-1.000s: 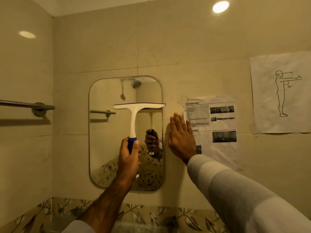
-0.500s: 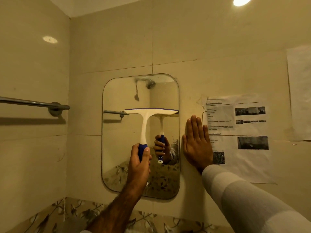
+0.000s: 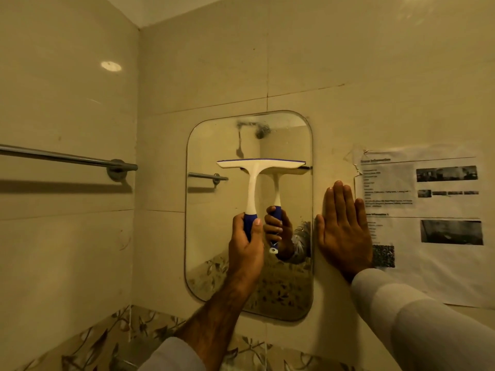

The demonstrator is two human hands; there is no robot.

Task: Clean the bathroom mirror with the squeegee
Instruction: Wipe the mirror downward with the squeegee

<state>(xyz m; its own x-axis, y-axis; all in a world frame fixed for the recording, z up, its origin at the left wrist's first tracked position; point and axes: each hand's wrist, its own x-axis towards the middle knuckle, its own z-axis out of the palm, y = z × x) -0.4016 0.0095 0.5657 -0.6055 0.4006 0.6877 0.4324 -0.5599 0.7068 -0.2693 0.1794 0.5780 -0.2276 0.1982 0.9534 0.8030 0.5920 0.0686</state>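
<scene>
A rounded rectangular mirror [image 3: 214, 236] hangs on the beige tiled wall, with smears near its top edge. My left hand [image 3: 245, 245] grips the blue handle of a white squeegee [image 3: 253, 170]. Its blade lies level across the mirror's upper middle, and its reflection shows just behind it. My right hand [image 3: 344, 231] is pressed flat against the wall just right of the mirror, fingers together and pointing up. A pale sleeve covers the right forearm.
A metal towel bar [image 3: 67, 158] runs along the left wall at blade height. A printed paper sheet [image 3: 428, 223] is taped to the wall right of my right hand. A floral tile band [image 3: 93, 341] runs below the mirror.
The squeegee blade has slid down the mirror a little. The view has swung left and nearer. My right hand stays flat on the wall.
</scene>
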